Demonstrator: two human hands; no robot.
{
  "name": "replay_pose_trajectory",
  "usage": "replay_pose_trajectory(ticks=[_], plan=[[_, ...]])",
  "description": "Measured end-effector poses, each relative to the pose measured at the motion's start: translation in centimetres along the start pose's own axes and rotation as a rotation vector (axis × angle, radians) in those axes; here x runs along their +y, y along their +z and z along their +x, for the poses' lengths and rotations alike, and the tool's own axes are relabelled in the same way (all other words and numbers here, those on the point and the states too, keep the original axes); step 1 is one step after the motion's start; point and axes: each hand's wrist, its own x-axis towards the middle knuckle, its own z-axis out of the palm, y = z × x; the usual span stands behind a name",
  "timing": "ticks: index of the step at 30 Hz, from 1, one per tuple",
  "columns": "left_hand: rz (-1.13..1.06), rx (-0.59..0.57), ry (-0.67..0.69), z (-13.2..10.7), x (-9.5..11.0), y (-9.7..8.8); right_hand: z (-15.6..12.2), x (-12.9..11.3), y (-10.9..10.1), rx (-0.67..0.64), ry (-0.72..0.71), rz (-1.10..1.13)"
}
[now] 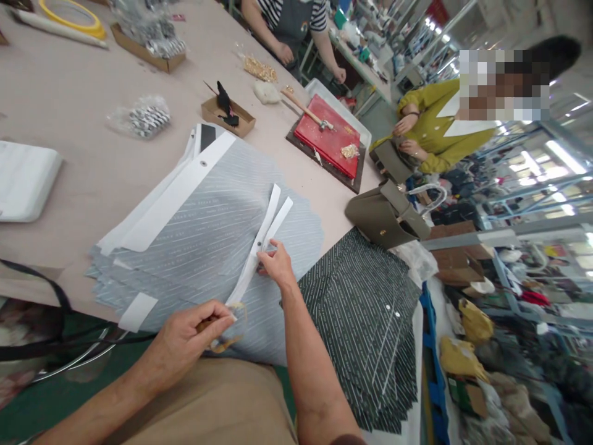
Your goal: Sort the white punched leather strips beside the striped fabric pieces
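My left hand (197, 327) is closed in a pinch near the table's front edge, with a curled, translucent yellowish strip (239, 330) at its fingertips. My right hand (278, 262) has thumb and forefinger together on the edge of a white band (245, 272), beside a small dark metal snap (259, 243). This band runs along a grey-blue printed fabric piece (189, 222), one of a fanned stack under both hands. Another white band (180, 191) with a metal snap (203, 164) lies on the stack's left part.
Dark striped fabric pieces (365, 315) lie at right, beside an olive handbag (389, 213). Farther back are a red board (324, 136) with a hammer (308, 110), a cardboard box (238, 123) and bagged metal parts (148, 117). Two people are across the table, one holding a bag.
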Motion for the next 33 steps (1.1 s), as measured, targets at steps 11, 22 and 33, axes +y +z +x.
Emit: replay_pose_trajectory(ticks=[11, 22, 33], plan=[[0.157, 0.017, 0.139, 0.6, 0.3, 0.7, -7.3, 8.3, -18.6, 0.518, 0.041, 0.02], [0.361, 0.105, 0.589, 2.1, 1.1, 1.9, -13.9, 7.0, -20.4, 0.598, -0.01, -0.247], [0.554, 0.175, 0.71, 1.2, 0.5, 1.8, -15.0, -3.0, -7.3, -0.126, -0.942, -0.27]])
